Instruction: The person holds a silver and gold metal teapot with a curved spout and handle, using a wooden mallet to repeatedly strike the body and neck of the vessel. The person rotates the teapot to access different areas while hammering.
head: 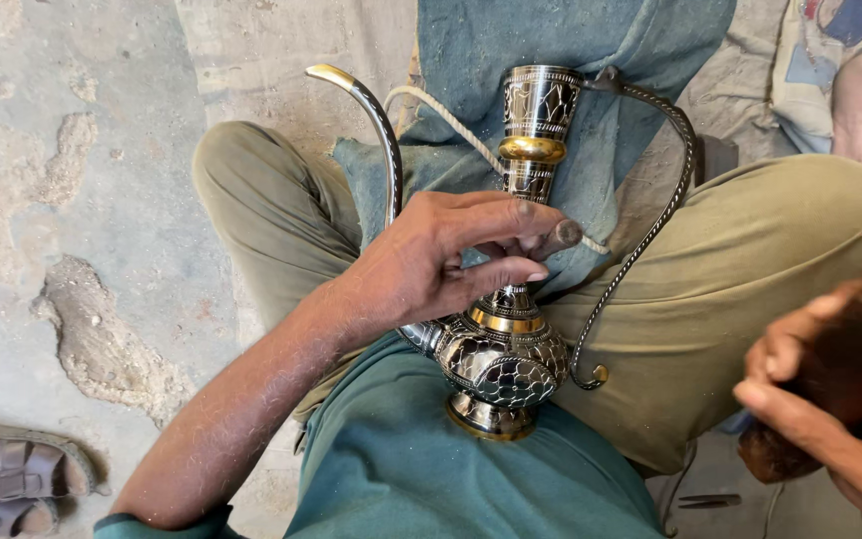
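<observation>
An ornate metal ewer, black and silver with gold bands, lies across my lap, its base against my green shirt and its mouth pointing away. It has a long curved spout and a thin twisted handle. My left hand grips its narrow neck, and a small dark rod pokes out between the fingers. My right hand is at the right edge, blurred, closed around a dark brown wooden object.
A blue-green cloth is spread under the ewer, with a pale rope crossing it. I sit cross-legged in olive trousers on a rough concrete floor. A brown sandal lies at the lower left.
</observation>
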